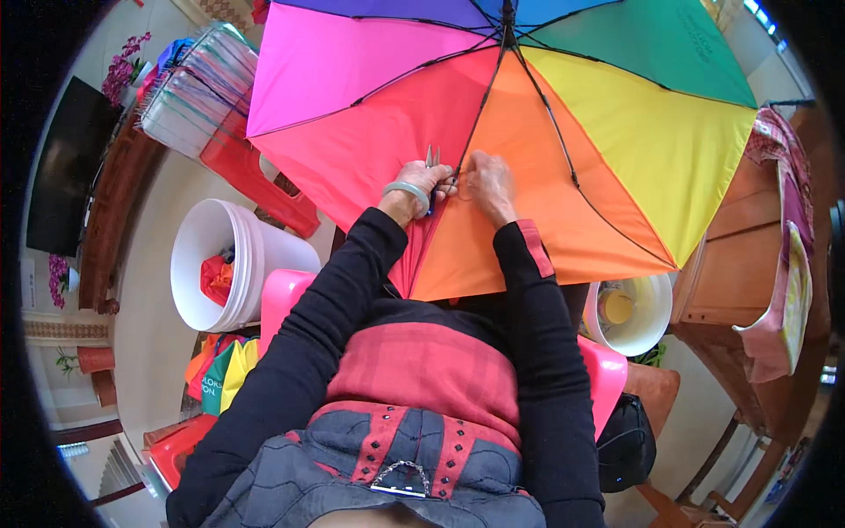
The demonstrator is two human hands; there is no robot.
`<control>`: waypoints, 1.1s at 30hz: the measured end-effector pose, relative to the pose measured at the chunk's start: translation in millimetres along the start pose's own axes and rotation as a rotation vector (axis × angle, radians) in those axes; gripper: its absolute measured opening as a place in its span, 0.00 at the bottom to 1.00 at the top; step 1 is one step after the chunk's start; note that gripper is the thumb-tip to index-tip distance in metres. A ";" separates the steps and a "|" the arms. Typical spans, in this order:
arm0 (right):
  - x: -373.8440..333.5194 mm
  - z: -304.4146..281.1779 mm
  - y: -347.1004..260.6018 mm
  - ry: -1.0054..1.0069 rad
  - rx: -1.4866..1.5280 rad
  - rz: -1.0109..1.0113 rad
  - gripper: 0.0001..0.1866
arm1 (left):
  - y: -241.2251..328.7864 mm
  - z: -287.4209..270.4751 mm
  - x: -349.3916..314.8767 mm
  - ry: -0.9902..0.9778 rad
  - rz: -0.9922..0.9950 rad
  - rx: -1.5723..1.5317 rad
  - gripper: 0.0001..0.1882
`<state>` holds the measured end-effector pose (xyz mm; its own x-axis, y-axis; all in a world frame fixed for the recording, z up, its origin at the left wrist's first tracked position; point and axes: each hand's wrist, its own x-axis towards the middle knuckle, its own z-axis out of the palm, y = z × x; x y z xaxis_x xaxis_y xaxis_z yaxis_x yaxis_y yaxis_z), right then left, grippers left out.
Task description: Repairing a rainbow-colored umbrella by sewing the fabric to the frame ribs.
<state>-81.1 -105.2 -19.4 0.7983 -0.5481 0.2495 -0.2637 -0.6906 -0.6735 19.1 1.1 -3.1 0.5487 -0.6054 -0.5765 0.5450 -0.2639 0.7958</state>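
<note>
An open umbrella (607, 167) with panels in several colours spreads before me, its underside and dark ribs facing me. My left hand (421, 187), with a pale green bangle (407, 190) at the wrist, is closed round a small pair of scissors (432, 157). The blades point away from me, and a bit of blue handle shows below the palm. Its fingertips are at the rib between the red and orange panels. Just right of that rib, my right hand (491, 187) is closed over the orange panel, slightly blurred; what its fingers pinch is too small to make out.
At left stands a white bucket (204, 264) with red cloth inside; folded coloured fabric (224, 370) lies below it. Another white bucket (653, 308) is at right, beside a wooden cabinet (731, 273). Pink chair parts (606, 378) flank me. A clear box (198, 92) sits upper left.
</note>
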 end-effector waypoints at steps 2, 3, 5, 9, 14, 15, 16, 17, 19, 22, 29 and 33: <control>-1.2 -10.1 3.9 0.158 -0.339 0.001 0.04 | -2.5 5.1 -4.9 0.052 0.026 0.044 0.07; 2.6 -21.2 5.2 0.157 -0.341 -0.007 0.04 | -3.8 6.2 -5.7 0.054 0.030 0.038 0.07; 13.9 -45.3 7.4 0.222 -0.063 -0.109 0.03 | -6.2 9.8 -6.9 0.086 0.054 0.032 0.07; 2.5 -88.9 -68.5 -0.077 1.297 0.495 0.03 | -6.0 0.0 -16.4 -0.001 0.165 0.158 0.07; 4.9 -105.2 -61.3 0.031 0.931 0.227 0.03 | 3.7 10.5 -23.3 0.017 0.218 0.403 0.06; 3.8 -102.1 -62.1 0.044 0.813 0.168 0.03 | 5.6 9.0 -24.0 0.022 0.227 0.396 0.06; 0.7 -102.0 -61.1 0.064 0.689 0.113 0.03 | 5.7 10.0 -24.5 0.058 0.235 0.409 0.06; -0.5 -103.1 -60.0 0.084 0.565 0.057 0.02 | 6.7 10.8 -24.2 0.095 0.242 0.421 0.05; 1.6 -108.8 -52.7 0.066 0.588 0.071 0.02 | 13.6 10.2 -26.0 0.145 0.252 0.422 0.05; 12.4 -120.2 -47.9 0.039 0.638 0.104 0.02 | 30.9 13.8 -27.7 0.160 0.431 0.627 0.04; 68.7 -156.8 -76.6 -0.027 0.759 0.154 0.03 | 54.5 -4.0 20.0 -0.066 0.903 0.936 0.07; 92.9 -157.8 -77.6 -0.133 0.720 0.128 0.04 | 56.7 -15.3 35.0 0.061 1.199 1.176 0.07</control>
<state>-71.9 -176.9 165.9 0.8559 -0.5104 0.0830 0.0245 -0.1203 -0.9924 78.8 -23.6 19.0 0.3120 -0.8460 0.4325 -0.8916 -0.1034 0.4409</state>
